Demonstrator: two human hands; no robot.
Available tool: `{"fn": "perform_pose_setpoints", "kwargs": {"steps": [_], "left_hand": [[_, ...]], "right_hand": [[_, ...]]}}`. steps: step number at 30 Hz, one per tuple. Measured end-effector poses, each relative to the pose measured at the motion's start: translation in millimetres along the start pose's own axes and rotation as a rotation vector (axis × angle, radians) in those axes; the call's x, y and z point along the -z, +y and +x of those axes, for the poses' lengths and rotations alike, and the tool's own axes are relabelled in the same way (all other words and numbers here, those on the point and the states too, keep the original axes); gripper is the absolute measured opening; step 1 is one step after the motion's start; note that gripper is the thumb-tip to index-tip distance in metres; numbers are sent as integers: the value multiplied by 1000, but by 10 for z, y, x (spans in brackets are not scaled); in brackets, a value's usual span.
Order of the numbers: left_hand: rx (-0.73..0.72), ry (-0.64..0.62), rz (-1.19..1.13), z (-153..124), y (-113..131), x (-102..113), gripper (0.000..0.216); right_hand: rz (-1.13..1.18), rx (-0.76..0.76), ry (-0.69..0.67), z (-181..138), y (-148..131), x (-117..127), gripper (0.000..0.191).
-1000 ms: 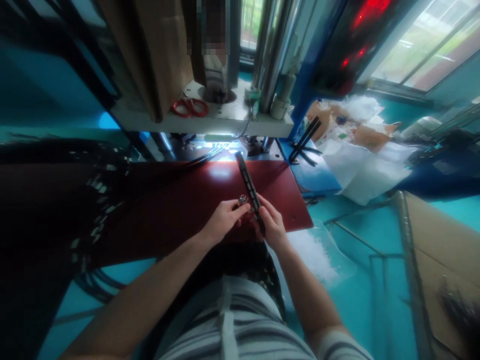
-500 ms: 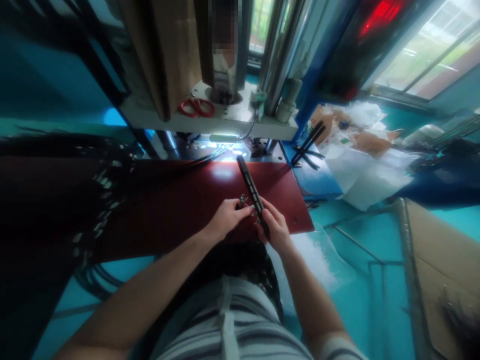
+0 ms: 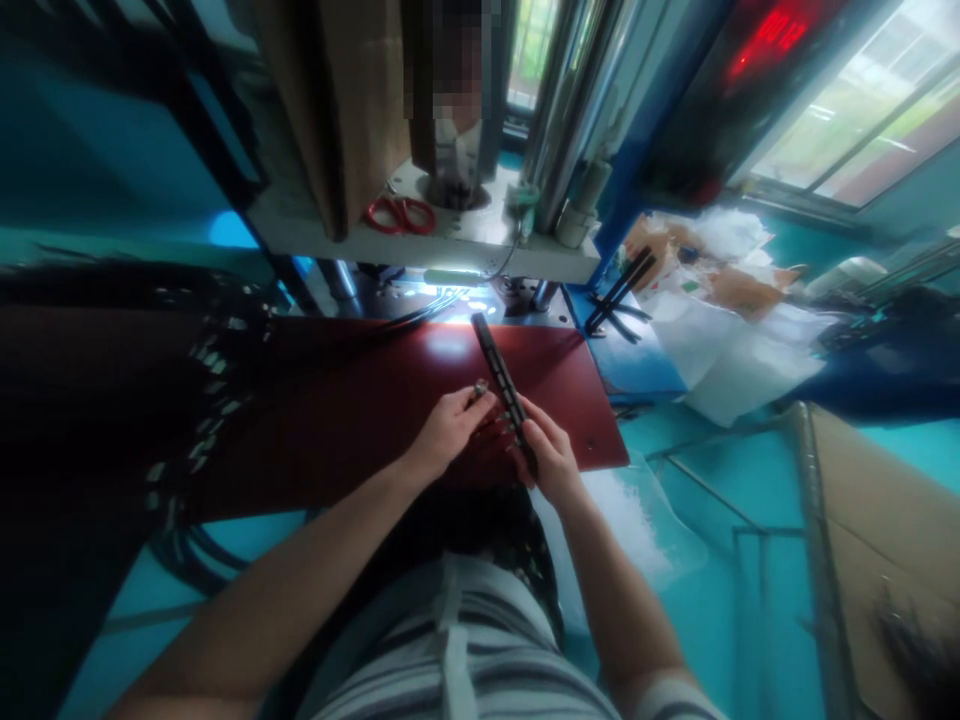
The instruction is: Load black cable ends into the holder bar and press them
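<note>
Gripping black bar (image 3: 498, 370), right hand (image 3: 553, 450); left hand (image 3: 448, 430) pinching metal pieces (image 3: 480, 388); red digits (image 3: 780, 32) blurred

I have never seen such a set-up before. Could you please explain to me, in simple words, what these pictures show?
There is no robot here: a person works bare-handed. Every picture comes from one camera worn on the head, looking forward and down. The right hand has its grip on a long, narrow black bar with pale segments along it. The left hand holds something small and silvery, too small to identify. Beneath them is a glossy red-brown tabletop. At its left is a dark bundle with pale pieces, too blurred to name. Beyond, red-handled scissors lie on a machine's thick white plate.
</note>
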State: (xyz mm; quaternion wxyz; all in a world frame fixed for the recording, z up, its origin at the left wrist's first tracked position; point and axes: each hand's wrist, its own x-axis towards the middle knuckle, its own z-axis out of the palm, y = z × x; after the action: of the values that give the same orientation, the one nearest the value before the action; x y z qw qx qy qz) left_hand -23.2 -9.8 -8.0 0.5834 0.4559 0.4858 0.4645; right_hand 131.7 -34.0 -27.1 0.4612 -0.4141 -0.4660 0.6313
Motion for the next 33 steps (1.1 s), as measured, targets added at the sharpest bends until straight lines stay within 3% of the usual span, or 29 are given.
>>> {"fn": "perform_pose_setpoints", "kwargs": {"steps": [3,9,14,20,28,33], "left_hand": [[-7,94,-199,19,3,20,29],[27,43,-391,-1,-60,-5,23],[72,-41,-207,-11,-24,-18,25],[34,8,96,19,-16,-62,28],[137,-72,48,27,80,40,23],[84,-28,36,36,56,63,22]], "right_hand": [[104,-8,31,-5,-17,7,56],[132,-28,22,-5,-27,17,56],[113,-10,-2,-14,-17,30,54],[76,-44,-19,-16,-40,42,55],[-62,-46,-95,20,-36,57,56],[-106,-44,-93,35,-42,12,58]]}}
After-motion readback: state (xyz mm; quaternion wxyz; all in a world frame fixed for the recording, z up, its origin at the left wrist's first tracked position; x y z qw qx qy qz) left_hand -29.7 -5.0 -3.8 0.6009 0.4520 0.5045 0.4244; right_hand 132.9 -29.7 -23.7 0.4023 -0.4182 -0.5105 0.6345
